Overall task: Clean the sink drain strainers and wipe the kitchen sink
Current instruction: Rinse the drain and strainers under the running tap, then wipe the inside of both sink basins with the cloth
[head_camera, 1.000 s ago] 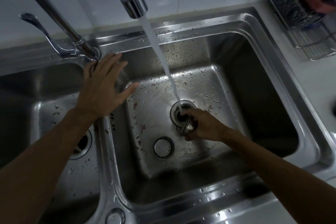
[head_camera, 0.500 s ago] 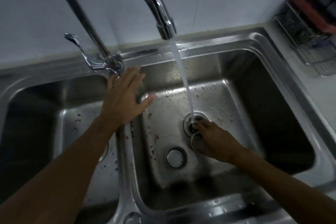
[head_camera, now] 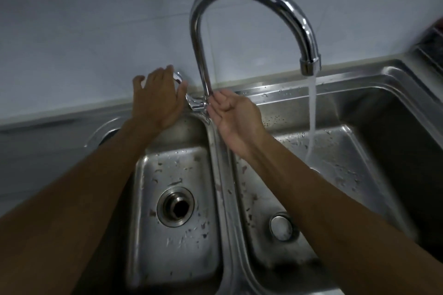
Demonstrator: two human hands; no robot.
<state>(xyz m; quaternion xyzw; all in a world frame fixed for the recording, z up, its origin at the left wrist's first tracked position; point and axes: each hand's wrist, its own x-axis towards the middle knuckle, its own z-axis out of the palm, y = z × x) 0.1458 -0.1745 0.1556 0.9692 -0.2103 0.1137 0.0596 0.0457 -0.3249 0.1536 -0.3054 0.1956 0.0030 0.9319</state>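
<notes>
A steel double sink fills the view. My left hand lies spread over the faucet lever, whose tip shows between the fingers. Held palm up with nothing in it, my right hand has its fingertips at the faucet base. Water runs from the curved spout into the right basin. The left basin's drain is an open dark hole. A round metal disc sits in the right basin's floor. My right forearm hides the right basin's drain.
A white tiled wall rises behind the sink. The corner of a wire rack shows at the upper right edge. Water drops and dark specks dot both basin floors.
My right hand left the right basin's drain and the metal piece it held, and rose to the faucet base. My left hand moved up onto the lever. The view shifted left and up.
</notes>
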